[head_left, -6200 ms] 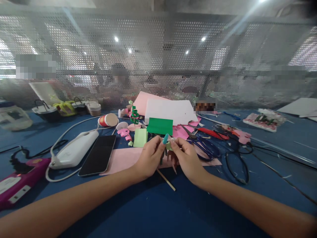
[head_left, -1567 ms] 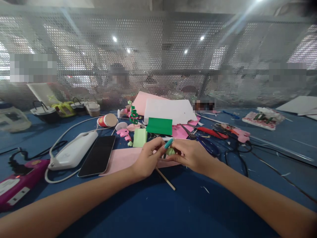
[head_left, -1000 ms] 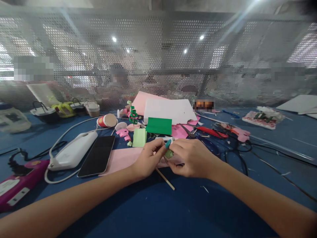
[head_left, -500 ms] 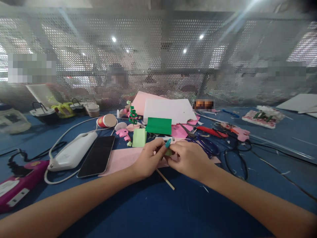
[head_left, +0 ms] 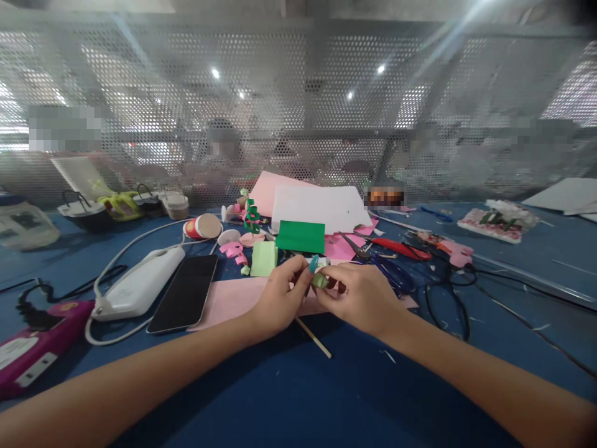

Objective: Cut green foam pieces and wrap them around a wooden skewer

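Note:
My left hand [head_left: 282,297] is closed, thumb and forefinger pinching a small light green paper piece [head_left: 319,281]. Its long nail is painted teal. My right hand [head_left: 357,292] is closed on the same piece from the other side, so the fingers hide most of it. A thin wooden stick [head_left: 314,338] slants out from below my left hand; whether that hand grips it I cannot tell. Under both hands lies a pink paper sheet [head_left: 233,295]. Just beyond them are a light green paper pad [head_left: 263,259] and a dark green paper [head_left: 301,237].
To the left are a phone [head_left: 184,292], a white power bank [head_left: 140,283] and a magenta power strip [head_left: 44,342]. Blue-handled scissors [head_left: 394,274], a red cutter [head_left: 402,248] and a pink glue gun [head_left: 450,249] with black cable lie right. White paper [head_left: 317,205] lies behind.
The fingers of my right hand have shifted slightly, and more of the light green paper piece shows between the hands. The camera view has moved a little.

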`<move>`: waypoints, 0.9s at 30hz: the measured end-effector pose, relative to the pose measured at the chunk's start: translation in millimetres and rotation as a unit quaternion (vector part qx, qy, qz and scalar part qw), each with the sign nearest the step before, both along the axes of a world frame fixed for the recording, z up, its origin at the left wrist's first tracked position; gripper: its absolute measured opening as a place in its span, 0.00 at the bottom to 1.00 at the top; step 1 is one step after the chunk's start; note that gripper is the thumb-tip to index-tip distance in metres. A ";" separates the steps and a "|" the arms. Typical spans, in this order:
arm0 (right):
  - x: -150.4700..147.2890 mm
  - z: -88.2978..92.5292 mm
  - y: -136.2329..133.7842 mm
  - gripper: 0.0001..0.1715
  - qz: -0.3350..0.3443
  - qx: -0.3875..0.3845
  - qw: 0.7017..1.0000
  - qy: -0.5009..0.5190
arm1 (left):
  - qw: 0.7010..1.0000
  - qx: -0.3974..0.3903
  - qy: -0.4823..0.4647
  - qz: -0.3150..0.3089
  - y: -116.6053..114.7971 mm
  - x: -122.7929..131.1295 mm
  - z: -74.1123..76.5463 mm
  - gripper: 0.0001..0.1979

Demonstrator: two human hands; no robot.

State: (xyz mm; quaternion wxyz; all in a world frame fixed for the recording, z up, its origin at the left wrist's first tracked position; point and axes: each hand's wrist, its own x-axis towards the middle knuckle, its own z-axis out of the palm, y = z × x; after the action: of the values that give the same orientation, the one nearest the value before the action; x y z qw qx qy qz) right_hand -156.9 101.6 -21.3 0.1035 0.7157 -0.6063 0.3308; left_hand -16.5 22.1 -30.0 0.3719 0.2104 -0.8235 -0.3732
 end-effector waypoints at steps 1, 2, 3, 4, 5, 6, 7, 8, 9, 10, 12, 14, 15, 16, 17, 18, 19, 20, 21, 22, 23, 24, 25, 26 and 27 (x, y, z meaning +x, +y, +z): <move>-0.3 -0.1 -0.4 0.10 0.006 -0.003 1.000 -0.003 | 1.000 0.000 0.000 0.002 -0.2 0.0 -0.1 0.14; -0.7 -0.2 -0.9 0.09 0.014 -0.005 1.000 -0.007 | 1.000 0.001 -0.002 0.002 -0.4 -0.1 0.0 0.14; -1.4 -0.4 -1.5 0.09 0.025 -0.007 1.000 -0.010 | 1.000 0.003 -0.003 0.002 -0.6 -0.3 0.1 0.14; -2.2 -0.5 -2.2 0.09 0.039 -0.009 0.999 -0.013 | 1.000 0.006 -0.002 0.001 -0.8 -0.5 0.2 0.15; -3.2 -0.5 -2.8 0.09 0.056 -0.011 0.998 -0.014 | 1.000 0.009 -0.001 -0.001 -0.9 -0.7 0.4 0.15; -4.2 -0.5 -3.3 0.08 0.073 -0.011 0.997 -0.014 | 1.000 0.012 0.001 -0.005 -0.9 -0.9 0.5 0.15; -5.3 -0.4 -3.6 0.08 0.088 -0.011 0.996 -0.014 | 1.000 0.016 0.004 -0.008 -0.8 -0.9 0.7 0.15; -6.3 -0.1 -3.8 0.07 0.100 -0.010 0.995 -0.015 | 1.000 0.020 0.008 -0.011 -0.7 -0.9 0.7 0.15; -7.1 0.3 -3.9 0.07 0.107 -0.009 0.994 -0.017 | 0.999 0.026 0.011 -0.015 -0.6 -0.8 0.7 0.15; -7.8 0.7 -3.8 0.06 0.108 -0.006 0.994 -0.020 | 0.999 0.034 0.015 -0.019 -0.6 -0.7 0.5 0.15; -8.4 1.7 -3.6 0.06 0.094 0.002 0.995 -0.029 | 0.998 0.054 0.026 -0.023 -1.1 -0.5 -0.1 0.15; -8.5 2.4 -3.5 0.10 0.071 0.012 0.997 -0.034 | 0.997 0.071 0.035 -0.019 -2.3 -0.7 -1.1 0.15; -8.5 2.5 -3.6 0.11 0.061 0.018 0.998 -0.032 | 0.996 0.078 0.038 -0.017 -2.9 -0.9 -1.5 0.15; -8.6 2.5 -3.7 0.10 0.050 0.022 0.998 -0.024 | 0.996 0.083 0.040 -0.014 -3.6 -1.1 -2.0 0.15; -8.7 2.2 -3.8 0.10 0.042 0.025 0.999 -0.011 | 0.995 0.086 0.042 -0.011 -4.1 -1.3 -2.4 0.15; -9.0 1.9 -3.9 0.11 0.036 0.028 0.999 0.005 | 0.995 0.089 0.043 -0.010 -4.5 -1.5 -2.7 0.15; -9.3 1.4 -4.0 0.12 0.030 0.028 0.999 0.020 | 0.995 0.091 0.043 -0.010 -4.7 -1.7 -2.9 0.15; -9.7 0.9 -4.0 0.12 0.023 0.026 0.999 0.027 | 0.995 0.092 0.044 -0.009 -4.9 -1.8 -3.1 0.15; -10.2 0.4 -3.9 0.12 0.017 0.022 0.999 0.028 | 0.995 0.093 0.044 -0.008 -5.0 -1.9 -3.2 0.15; -10.6 -0.2 -3.9 0.11 0.011 0.016 1.000 0.025 | 0.995 0.093 0.045 -0.008 -5.1 -2.0 -3.4 0.15; -11.0 -0.7 -3.9 0.12 0.007 0.007 1.000 0.022 | 0.995 0.093 0.045 -0.008 -5.3 -2.1 -3.6 0.15; -11.3 -1.2 -4.0 0.12 0.007 -0.002 1.000 0.024 | 0.995 0.092 0.046 -0.007 -5.5 -2.2 -3.8 0.15; -11.6 -1.6 -4.1 0.13 0.010 -0.010 0.999 0.032 | 0.995 0.091 0.047 -0.007 -5.7 -2.4 -4.1 0.15; -11.7 -2.1 -4.4 0.12 0.017 -0.017 0.999 0.045 | 0.995 0.091 0.045 -0.006 -6.0 -2.6 -4.3 0.15; -11.8 -2.5 -4.6 0.11 0.023 -0.021 0.998 0.061 | 0.995 0.094 0.045 -0.006 -6.1 -2.8 -4.5 0.15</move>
State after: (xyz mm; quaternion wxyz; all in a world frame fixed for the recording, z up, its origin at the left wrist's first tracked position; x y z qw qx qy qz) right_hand -168.7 97.0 -23.8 0.1473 0.7462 -0.5749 0.3016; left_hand -19.3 16.0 -34.5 0.3846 0.2226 -0.7685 -0.4603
